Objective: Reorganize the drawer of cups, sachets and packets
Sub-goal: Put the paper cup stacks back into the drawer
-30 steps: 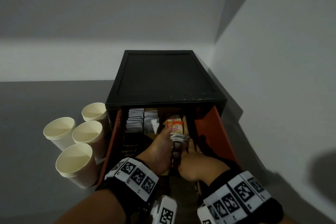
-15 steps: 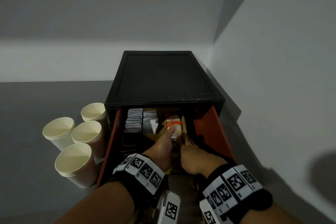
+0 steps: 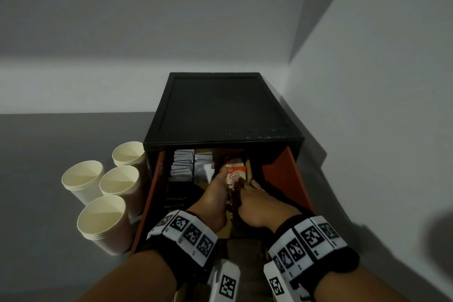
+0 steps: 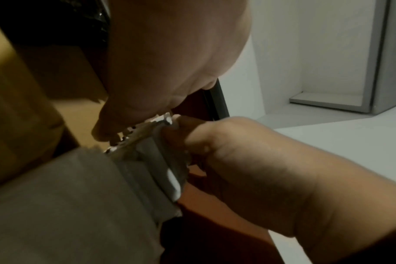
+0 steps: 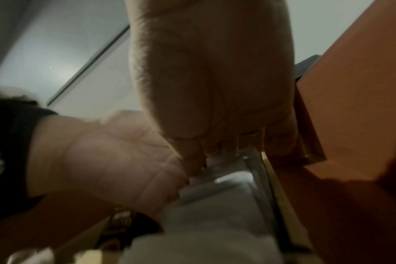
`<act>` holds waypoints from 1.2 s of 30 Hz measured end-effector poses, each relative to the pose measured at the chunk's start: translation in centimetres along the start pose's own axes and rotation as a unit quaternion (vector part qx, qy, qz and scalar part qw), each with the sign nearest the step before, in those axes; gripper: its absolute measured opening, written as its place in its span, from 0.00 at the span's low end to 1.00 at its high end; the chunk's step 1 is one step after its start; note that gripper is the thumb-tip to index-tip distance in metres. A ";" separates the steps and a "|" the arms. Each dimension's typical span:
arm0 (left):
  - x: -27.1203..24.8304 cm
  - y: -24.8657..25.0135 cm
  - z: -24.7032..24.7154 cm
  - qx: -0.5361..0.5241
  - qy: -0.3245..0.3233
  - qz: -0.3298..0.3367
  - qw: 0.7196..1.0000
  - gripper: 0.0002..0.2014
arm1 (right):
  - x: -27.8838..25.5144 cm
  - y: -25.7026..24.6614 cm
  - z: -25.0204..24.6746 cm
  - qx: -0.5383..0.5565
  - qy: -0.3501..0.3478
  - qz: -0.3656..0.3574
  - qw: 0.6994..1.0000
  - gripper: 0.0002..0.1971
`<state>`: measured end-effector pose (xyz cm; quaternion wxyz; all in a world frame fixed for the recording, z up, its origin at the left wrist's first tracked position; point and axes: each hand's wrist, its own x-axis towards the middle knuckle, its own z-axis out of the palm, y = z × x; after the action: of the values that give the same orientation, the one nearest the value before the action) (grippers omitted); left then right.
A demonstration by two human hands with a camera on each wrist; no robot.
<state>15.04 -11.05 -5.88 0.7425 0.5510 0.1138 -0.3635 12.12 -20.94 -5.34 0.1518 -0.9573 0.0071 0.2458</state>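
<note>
We look into a white-walled corner where a black cabinet point(image 3: 221, 110) stands on a grey floor point(image 3: 61, 144). Beside it we count four stacks of paper cups point(image 3: 103, 218). Its orange drawer point(image 3: 289, 179) is pulled out; inside we see two rows of white sachets point(image 3: 182, 165) and two creamer packets point(image 3: 235, 174). Our left hand point(image 3: 215, 193) and right hand point(image 3: 259, 203) meet in the middle compartment. The head view hides the fingers' work; the left wrist view shows both hands pinching a bundle of silvery sachets point(image 4: 151, 160), and the right wrist view shows the right fingers point(image 5: 192, 160) curled on its top edge.
</note>
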 end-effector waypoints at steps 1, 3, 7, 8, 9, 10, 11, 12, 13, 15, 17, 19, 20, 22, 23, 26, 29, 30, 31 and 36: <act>-0.7 0.4 0.0 0.008 0.002 0.006 1.000 0.28 | 0.1 0.1 -0.1 0.014 0.010 0.001 1.000 0.33; -2.7 1.6 0.3 0.031 -0.004 0.020 0.999 0.23 | 0.5 0.3 -0.2 0.049 0.060 -0.007 0.997 0.33; -8.4 5.3 -1.3 0.118 0.047 0.132 0.983 0.19 | -0.2 -1.3 -2.0 0.125 0.191 -0.067 0.971 0.27; -9.8 6.3 -2.3 0.135 0.070 0.180 0.972 0.24 | -0.6 -2.1 -2.7 0.146 0.208 -0.087 0.963 0.26; -11.7 7.2 -3.4 0.142 0.080 0.227 0.960 0.28 | -0.9 -3.0 -3.2 0.166 0.220 -0.103 0.956 0.24; -13.3 8.0 -4.8 0.149 0.087 0.272 0.947 0.29 | -1.3 -3.9 -3.7 0.184 0.231 -0.121 0.948 0.23; -15.0 8.7 -6.0 0.151 0.098 0.309 0.934 0.26 | -1.6 -4.9 -4.1 0.201 0.239 -0.137 0.940 0.21; -16.4 9.2 -7.3 0.156 0.117 0.336 0.921 0.22 | -2.0 -5.8 -4.3 0.219 0.245 -0.153 0.932 0.20; -17.5 9.5 -8.7 0.153 0.140 0.355 0.912 0.18 | -2.3 -6.6 -4.4 0.237 0.252 -0.168 0.923 0.18; -18.4 9.1 -12.0 0.159 0.207 0.385 0.885 0.14 | -2.5 -7.9 -4.5 0.262 0.280 -0.195 0.903 0.16; -17.8 7.6 -15.6 0.198 0.291 0.376 0.857 0.17 | -2.5 -8.9 -4.3 0.277 0.309 -0.212 0.885 0.18; -15.9 5.0 -19.2 0.234 0.339 0.334 0.848 0.27 | -2.5 -9.3 -3.8 0.302 0.318 -0.222 0.871 0.22; -15.1 3.5 -20.7 0.246 0.339 0.308 0.854 0.31 | -2.5 -9.5 -3.6 0.309 0.319 -0.222 0.868 0.23; -13.5 0.6 -22.6 0.241 0.309 0.261 0.882 0.38 | -2.7 -9.8 -2.9 0.300 0.318 -0.220 0.872 0.22; -12.8 -0.7 -23.1 0.232 0.285 0.246 0.897 0.41 | -2.6 -9.8 -2.5 0.291 0.320 -0.217 0.875 0.23; -10.3 -3.8 -23.8 0.217 0.218 0.232 0.923 0.45 | -2.4 -10.0 -1.5 0.270 0.327 -0.196 0.884 0.22; -8.5 -4.9 -23.4 0.204 0.203 0.278 0.917 0.42 | -2.6 -10.6 -0.9 0.286 0.332 -0.198 0.877 0.20; -7.9 -5.1 -23.3 0.193 0.208 0.295 0.912 0.41 | -2.7 -10.8 -0.8 0.292 0.337 -0.200 0.872 0.20; -7.4 -5.2 -23.0 0.185 0.215 0.310 0.908 0.42 | -2.7 -10.9 -0.6 0.296 0.342 -0.201 0.869 0.19; -8.3 -4.3 -22.6 0.167 0.229 0.364 0.887 0.42 | -3.0 -11.1 0.3 0.313 0.331 -0.203 0.867 0.19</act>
<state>11.53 12.23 -12.57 0.6731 0.7375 0.0093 0.0548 10.34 -10.40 -1.01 0.4785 -0.8652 -0.0608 -0.1367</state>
